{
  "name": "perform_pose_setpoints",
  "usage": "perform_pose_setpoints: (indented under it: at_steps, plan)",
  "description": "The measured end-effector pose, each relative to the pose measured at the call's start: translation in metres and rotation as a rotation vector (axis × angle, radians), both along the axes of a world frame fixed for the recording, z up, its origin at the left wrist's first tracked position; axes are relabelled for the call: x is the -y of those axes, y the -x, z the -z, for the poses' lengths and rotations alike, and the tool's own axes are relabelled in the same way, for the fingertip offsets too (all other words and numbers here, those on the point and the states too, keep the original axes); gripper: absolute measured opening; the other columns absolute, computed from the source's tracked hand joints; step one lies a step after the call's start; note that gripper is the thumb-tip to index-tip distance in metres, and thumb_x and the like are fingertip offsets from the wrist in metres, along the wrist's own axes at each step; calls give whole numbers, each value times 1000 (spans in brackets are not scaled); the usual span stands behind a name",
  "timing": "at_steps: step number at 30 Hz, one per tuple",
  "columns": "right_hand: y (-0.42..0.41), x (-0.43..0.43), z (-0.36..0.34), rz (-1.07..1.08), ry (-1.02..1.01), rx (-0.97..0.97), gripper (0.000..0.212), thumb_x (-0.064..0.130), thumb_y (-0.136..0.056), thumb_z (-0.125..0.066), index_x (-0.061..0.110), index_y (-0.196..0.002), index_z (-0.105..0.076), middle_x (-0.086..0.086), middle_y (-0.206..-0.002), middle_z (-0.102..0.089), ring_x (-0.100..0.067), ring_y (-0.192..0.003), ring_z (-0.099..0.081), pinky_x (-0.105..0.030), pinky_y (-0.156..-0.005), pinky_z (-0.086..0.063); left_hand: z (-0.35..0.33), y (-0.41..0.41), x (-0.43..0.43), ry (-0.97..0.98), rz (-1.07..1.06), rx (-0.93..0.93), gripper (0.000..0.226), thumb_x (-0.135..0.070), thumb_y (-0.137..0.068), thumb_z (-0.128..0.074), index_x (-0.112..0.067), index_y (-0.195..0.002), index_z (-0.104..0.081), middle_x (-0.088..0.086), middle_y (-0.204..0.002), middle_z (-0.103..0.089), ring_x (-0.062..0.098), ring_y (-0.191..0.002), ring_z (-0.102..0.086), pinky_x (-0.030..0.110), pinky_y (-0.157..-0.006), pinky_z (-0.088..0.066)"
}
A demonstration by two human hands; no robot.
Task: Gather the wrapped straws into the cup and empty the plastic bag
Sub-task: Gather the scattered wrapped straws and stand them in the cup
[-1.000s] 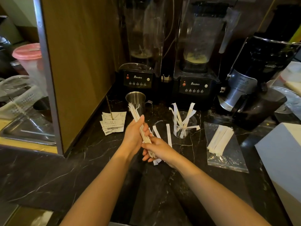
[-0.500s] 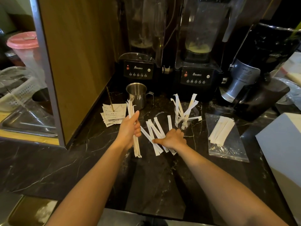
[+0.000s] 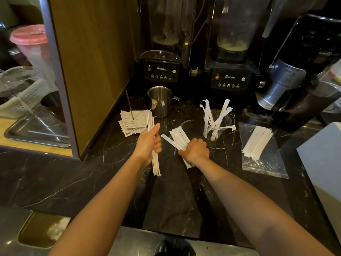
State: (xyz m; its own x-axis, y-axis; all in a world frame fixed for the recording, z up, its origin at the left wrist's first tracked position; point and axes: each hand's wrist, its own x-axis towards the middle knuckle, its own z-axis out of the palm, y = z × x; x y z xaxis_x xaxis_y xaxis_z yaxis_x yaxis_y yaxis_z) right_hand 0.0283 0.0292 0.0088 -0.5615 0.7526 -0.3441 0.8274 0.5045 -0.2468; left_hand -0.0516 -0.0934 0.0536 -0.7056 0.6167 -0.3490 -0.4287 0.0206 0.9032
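My left hand (image 3: pixel 148 143) is closed around an upright bundle of wrapped straws (image 3: pixel 155 163). My right hand (image 3: pixel 196 151) lies palm down on a loose pile of wrapped straws (image 3: pixel 177 137) on the dark marble counter, fingers curled over their near ends. A clear plastic cup (image 3: pixel 217 126) stands just right of the pile with several wrapped straws sticking out of it. Further right a clear plastic bag (image 3: pixel 265 163) lies flat with several wrapped straws (image 3: pixel 257 143) still inside.
A steel pitcher (image 3: pixel 160 101) stands behind my left hand, paper slips (image 3: pixel 132 121) on a spike beside it. Two blenders (image 3: pixel 162 71) and a black machine (image 3: pixel 295 74) line the back. A wooden panel bounds the left, a grey box (image 3: pixel 321 156) the right.
My right hand left the bundle, moved right and came down onto the loose straws, gathering them closer together. My left hand keeps its bundle, now more upright.
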Motion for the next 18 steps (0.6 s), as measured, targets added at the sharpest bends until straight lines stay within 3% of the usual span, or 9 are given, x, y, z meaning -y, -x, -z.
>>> perform_pose_setpoints:
  at_steps: [10, 18]
  plan:
    - [2, 0, -3, -126, -36, 54, 37, 14, -92, -47, -1, -125, -44, -20, -131, -51, -34, -121, -49, -39, -96, -44, 7, -3, -4, 32, -6, -19, 34, -28, -94, -44, -17, -62, -38, -8, -40, -29, 4, -34, -24, 18, -38, -24]
    - [-3, -2, 1, -142, -71, 97, 32, 9, -94, -35, 0, -124, -40, -21, -133, -48, -36, -125, -44, -42, -99, -40, 10, -5, -10, 28, -17, 3, 30, -26, -93, -45, -19, -65, -38, -8, -37, -29, 4, -32, -25, 17, -35, -24]
